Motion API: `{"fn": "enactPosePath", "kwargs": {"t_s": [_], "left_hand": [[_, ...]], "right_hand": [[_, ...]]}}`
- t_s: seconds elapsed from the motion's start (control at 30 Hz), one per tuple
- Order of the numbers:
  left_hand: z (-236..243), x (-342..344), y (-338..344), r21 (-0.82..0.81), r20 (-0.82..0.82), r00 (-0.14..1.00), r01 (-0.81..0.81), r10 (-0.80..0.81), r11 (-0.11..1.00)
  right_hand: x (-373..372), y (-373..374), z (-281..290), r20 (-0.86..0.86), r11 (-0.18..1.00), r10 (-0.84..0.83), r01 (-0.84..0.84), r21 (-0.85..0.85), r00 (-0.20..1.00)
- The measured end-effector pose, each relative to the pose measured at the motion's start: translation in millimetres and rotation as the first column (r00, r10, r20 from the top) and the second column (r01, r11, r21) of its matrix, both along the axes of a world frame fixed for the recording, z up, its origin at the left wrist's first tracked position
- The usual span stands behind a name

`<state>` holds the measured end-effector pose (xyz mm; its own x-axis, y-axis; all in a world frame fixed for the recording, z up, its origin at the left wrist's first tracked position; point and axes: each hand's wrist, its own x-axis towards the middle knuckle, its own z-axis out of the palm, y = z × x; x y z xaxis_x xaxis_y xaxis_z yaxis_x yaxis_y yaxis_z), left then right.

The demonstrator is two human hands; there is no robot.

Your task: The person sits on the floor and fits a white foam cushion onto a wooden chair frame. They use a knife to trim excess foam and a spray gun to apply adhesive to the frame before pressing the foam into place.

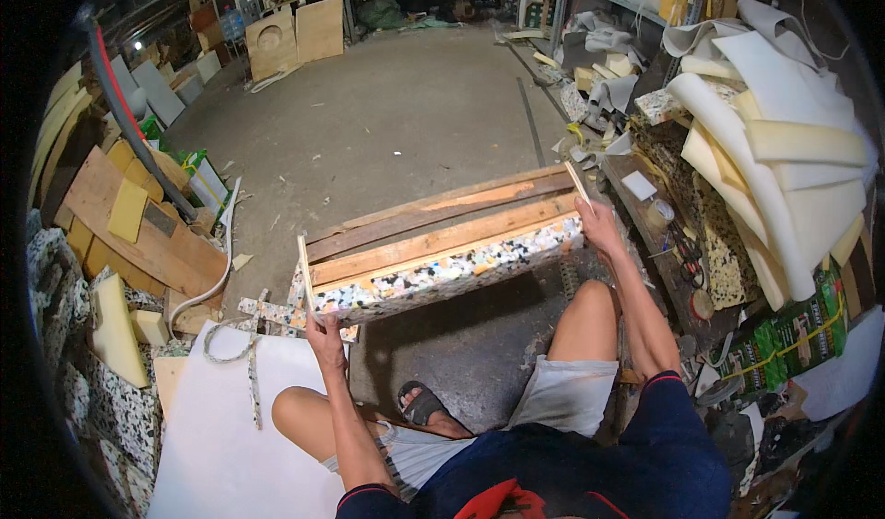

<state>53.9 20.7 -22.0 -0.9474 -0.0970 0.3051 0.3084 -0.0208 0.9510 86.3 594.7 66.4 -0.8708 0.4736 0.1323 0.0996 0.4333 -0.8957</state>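
A long wooden frame with speckled foam along its near side is held up in front of me, off the floor. It tilts, its right end farther from me than its left. My left hand grips the near left corner, fingers closed around the end board. At the other end my right hand is closed on the right corner. Bare wooden slats show on the far side, with a gap between them. Both hands' fingertips are partly hidden behind the frame.
A white sheet lies at my left, with a coil of cord on it. Foam offcuts and boards crowd the left side. On the right, a low bench carries scissors beside piled foam rolls.
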Motion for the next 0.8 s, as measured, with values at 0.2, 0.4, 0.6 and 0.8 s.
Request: {"fn": "enactPosePath", "kwargs": {"t_s": [0.2,0.4,0.6,0.8], "left_hand": [[-18,6,17,-0.013,-0.007,0.996,-0.087,0.087,0.996],[-10,-14,14,-0.353,0.11,0.94,-0.268,0.324,0.897],[-12,-38,20,-0.103,0.066,0.955,-0.281,0.288,0.954],[-3,-38,23,-0.114,0.068,0.949,-0.298,0.307,0.948]], "right_hand": [[-43,8,-17,-0.033,0.995,0.056,-0.058,-0.077,0.998],[-8,13,-10,-0.285,0.828,-0.201,0.007,-0.561,0.937],[167,-1,-117,0.069,0.941,-0.244,0.253,-0.223,0.967],[254,-10,-233,0.37,0.749,-0.642,0.652,0.117,0.671]]}}
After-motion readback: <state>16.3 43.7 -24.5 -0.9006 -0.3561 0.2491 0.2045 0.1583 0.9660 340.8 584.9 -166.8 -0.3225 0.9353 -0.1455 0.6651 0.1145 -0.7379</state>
